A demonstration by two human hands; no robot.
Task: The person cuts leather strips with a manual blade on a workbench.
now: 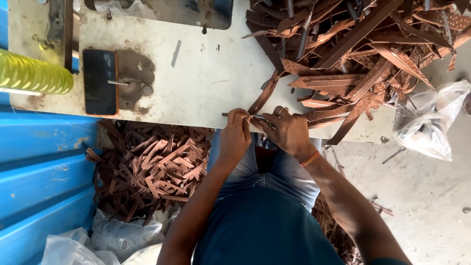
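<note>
A narrow brown patterned strip (pixel 262 98) runs slantwise from the fingers (pixel 243 118) up toward the strip pile, its lower end pinched.

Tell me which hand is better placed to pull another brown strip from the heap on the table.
Probably the right hand: it lies next to the heap of brown strips. The left hand is farther away and pinches the strip being worked.

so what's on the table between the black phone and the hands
Mostly bare white table in the head view, between phone and hands; only a small metal sliver farther back.
</note>
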